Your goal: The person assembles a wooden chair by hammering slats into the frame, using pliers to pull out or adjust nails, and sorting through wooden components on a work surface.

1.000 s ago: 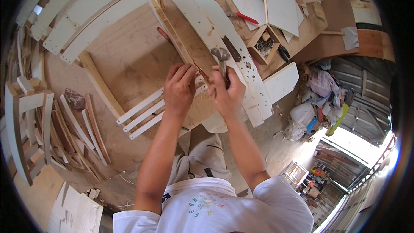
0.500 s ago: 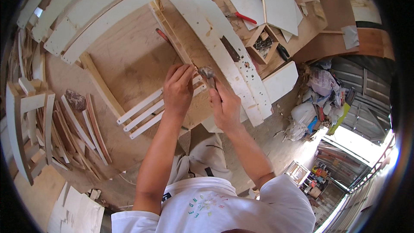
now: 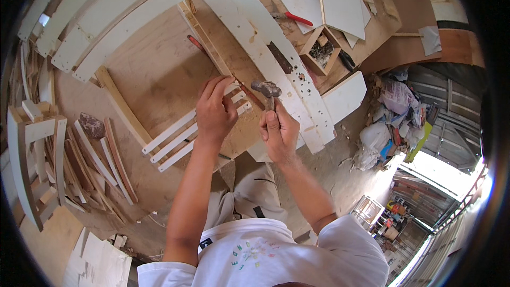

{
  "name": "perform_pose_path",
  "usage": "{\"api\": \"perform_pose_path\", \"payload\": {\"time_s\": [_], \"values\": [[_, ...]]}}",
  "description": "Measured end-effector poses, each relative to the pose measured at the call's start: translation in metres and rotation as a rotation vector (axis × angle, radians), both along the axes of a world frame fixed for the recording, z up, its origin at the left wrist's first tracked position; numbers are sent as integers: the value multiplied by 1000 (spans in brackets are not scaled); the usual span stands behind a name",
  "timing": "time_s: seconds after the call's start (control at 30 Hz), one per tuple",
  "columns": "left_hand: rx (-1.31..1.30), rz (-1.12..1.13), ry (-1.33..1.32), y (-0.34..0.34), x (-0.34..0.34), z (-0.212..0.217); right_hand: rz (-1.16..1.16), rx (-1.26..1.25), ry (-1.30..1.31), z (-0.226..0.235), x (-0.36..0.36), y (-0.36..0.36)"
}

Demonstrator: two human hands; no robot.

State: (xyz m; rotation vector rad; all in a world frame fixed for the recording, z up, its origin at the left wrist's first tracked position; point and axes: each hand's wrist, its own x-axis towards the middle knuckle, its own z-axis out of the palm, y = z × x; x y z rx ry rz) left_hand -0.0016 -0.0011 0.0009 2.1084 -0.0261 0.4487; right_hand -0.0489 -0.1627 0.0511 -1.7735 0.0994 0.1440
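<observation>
My right hand [image 3: 280, 134] grips a hammer [image 3: 266, 89] by its handle, the metal head raised beside the wooden frame. My left hand [image 3: 215, 110] is at the corner where thin white slats [image 3: 175, 131] meet a bare wooden rail [image 3: 212, 45]. Its fingers are pinched together at the rail's near end; what they hold, if anything, is too small to make out. A red stick-like tool [image 3: 196, 43] lies against the rail. Just right of the corner, a thin reddish-brown strip [image 3: 249, 94] runs beneath the hammer.
Long white boards with holes [image 3: 249, 34] lie right of the frame. Beyond them are red-handled pliers [image 3: 299, 18], an open wooden box [image 3: 333, 62] of nails and a black-handled tool [image 3: 347, 61]. Curved wood strips [image 3: 101, 154] pile up at left. Bags [image 3: 374, 135] heap on the floor at right.
The hammer has lifted away from the frame's corner, moving right with its head turned. My left hand stays by the rail's end, shifted slightly left.
</observation>
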Motion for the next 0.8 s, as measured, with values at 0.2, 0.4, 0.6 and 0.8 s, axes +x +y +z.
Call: {"api": "perform_pose_path", "payload": {"time_s": [0.2,0.4,0.6,0.8], "values": [[-17,3,3,1,1,0,-40,-131,34,-3,2,2],[-2,-42,-22,0,4,-5,69,-285,-34,2,11,1],[-14,-31,-24,-1,4,-8,90,-393,-210,-5,5,-7],[-24,-23,-24,-2,3,-8,46,-263,-71,-10,-2,-8]]}}
